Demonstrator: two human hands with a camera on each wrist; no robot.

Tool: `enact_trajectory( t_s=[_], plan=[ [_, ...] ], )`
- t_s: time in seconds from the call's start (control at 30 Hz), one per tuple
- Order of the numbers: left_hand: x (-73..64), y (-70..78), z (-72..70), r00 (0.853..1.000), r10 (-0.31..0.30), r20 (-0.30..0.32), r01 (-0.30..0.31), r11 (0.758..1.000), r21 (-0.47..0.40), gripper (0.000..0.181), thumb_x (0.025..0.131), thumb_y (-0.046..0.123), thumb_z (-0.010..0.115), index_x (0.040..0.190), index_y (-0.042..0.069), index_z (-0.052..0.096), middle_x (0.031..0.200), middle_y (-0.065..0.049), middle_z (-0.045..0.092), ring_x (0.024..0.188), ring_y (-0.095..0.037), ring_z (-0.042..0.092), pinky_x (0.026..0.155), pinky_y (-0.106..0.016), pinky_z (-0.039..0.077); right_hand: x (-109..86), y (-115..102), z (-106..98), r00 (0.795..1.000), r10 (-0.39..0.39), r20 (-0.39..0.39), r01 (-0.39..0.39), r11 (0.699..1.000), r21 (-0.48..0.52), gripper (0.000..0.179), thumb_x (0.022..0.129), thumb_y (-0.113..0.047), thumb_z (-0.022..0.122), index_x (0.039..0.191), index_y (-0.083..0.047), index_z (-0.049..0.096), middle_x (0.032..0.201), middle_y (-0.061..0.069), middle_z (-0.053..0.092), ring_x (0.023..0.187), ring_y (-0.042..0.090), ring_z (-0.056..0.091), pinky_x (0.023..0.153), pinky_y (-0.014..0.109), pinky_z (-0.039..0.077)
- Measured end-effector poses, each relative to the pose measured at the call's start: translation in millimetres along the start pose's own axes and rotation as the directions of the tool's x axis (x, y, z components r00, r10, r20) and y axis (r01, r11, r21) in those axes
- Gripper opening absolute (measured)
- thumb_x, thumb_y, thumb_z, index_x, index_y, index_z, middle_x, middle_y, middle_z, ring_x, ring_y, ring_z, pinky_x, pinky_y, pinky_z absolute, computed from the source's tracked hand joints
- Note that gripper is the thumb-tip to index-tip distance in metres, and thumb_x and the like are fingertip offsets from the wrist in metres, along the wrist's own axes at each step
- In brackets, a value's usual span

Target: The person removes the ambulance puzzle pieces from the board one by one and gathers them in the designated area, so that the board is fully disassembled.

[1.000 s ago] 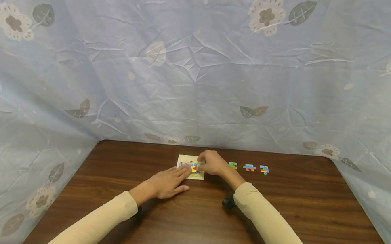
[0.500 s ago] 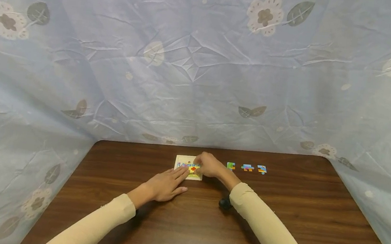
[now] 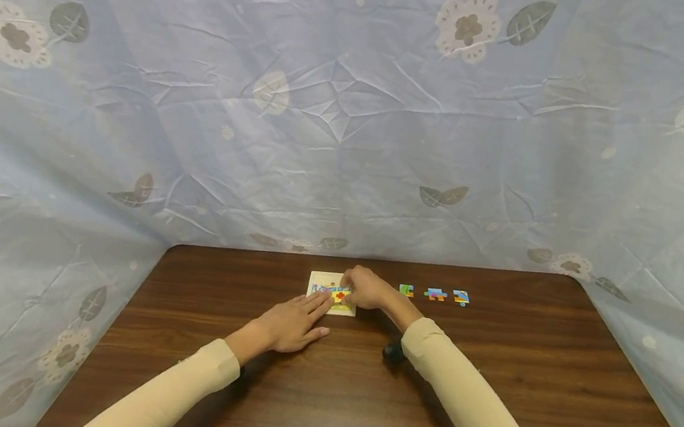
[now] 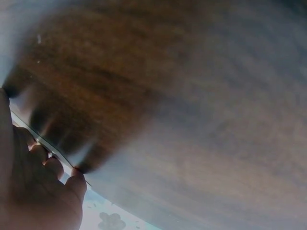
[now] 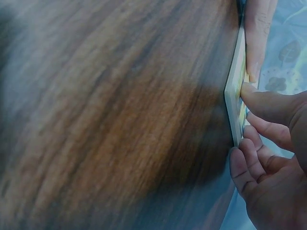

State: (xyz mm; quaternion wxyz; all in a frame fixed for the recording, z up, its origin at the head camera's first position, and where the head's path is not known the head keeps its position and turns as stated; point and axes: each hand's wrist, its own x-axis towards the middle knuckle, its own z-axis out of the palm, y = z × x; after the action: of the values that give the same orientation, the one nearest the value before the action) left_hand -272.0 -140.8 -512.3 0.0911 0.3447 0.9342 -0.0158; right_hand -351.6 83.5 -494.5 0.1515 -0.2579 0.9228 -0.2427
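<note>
A small jigsaw puzzle board with a pale frame and a colourful picture lies flat near the table's far edge. My left hand rests with straight fingers on its left and front part. Over its right side, my right hand bends down, thumb and index finger pinching a puzzle piece at the picture's surface; the piece is mostly hidden by the fingers. In the right wrist view, the thumb touches the top of the board while other fingertips lie along its edge. The left wrist view shows the left fingertips pointing away, with little of the board visible.
Right of the board lie three loose puzzle pieces in a row: a green one, a blue and orange one and another blue and orange one. A floral cloth surrounds the brown wooden table.
My right hand has come down slightly onto the right side of the board and now stays there. The left hand keeps its place. The loose pieces have not moved.
</note>
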Motion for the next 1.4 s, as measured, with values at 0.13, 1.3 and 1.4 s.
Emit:
enact_trajectory(
  t_s=[0.13,1.3,1.4],
  plan=[
    [1.0,1.6,-0.9,1.000,-0.001,0.010,0.001,1.000,0.006,0.073,0.113,0.056,0.026,0.170,0.012,0.015,0.179,-0.007,0.012,0.166,-0.026,0.017,0.135,-0.046,0.026,-1.7,2,2,1.000,-0.008,-0.013,0.008,1.000,-0.014,0.036,0.096,-0.015,0.078,0.127,-0.003,0.064,0.129,0.014,0.062,0.120,0.030,0.061,0.107,0.044,0.056],
    [-0.3,3.2,-2.6,0.999,-0.034,0.040,0.035,0.999,-0.004,0.074,0.113,0.059,0.023,0.171,0.015,0.010,0.180,-0.006,0.007,0.167,-0.023,0.011,0.136,-0.045,0.021,-66.9,26,-54,0.920,0.028,-0.392,0.134,0.915,0.379,0.023,0.100,-0.017,0.074,0.120,-0.010,0.080,0.115,0.015,0.080,0.096,0.038,0.079,0.077,0.045,0.066],
    [0.1,3.1,-2.5,0.999,-0.024,0.032,0.024,1.000,-0.008,0.073,0.113,0.057,0.025,0.171,0.014,0.012,0.180,-0.007,0.008,0.167,-0.025,0.013,0.136,-0.046,0.022,-78.2,34,-59,0.922,0.044,-0.385,0.117,0.915,0.386,0.026,0.102,-0.018,0.071,0.126,-0.012,0.078,0.124,0.017,0.078,0.100,0.038,0.078,0.058,0.030,0.056]
  ],
)
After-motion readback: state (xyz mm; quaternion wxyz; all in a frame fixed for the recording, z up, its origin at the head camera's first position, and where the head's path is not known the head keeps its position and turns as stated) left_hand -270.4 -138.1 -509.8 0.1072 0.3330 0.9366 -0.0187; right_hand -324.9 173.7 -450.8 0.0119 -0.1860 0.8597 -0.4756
